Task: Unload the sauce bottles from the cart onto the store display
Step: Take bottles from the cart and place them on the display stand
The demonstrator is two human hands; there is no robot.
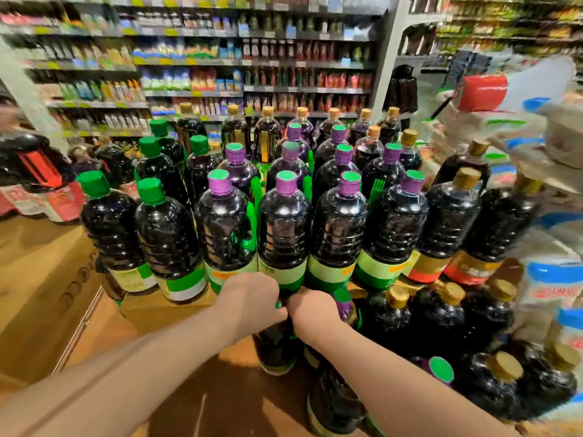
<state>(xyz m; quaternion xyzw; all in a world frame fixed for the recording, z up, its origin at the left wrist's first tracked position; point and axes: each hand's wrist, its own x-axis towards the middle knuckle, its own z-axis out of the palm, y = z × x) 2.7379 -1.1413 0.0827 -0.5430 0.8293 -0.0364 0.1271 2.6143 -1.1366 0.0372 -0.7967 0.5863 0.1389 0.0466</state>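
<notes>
Standing upright, cap up, the dark purple-capped sauce bottle (283, 225) meets our left hand (252, 302) and right hand (312, 310) at its green-labelled base; finger positions we cannot tell.

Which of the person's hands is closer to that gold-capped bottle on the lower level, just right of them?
Right. The right hand sits just left of the gold-capped bottle; the left hand is farther left, beyond the right hand, at the front-row bottles' bases.
</notes>
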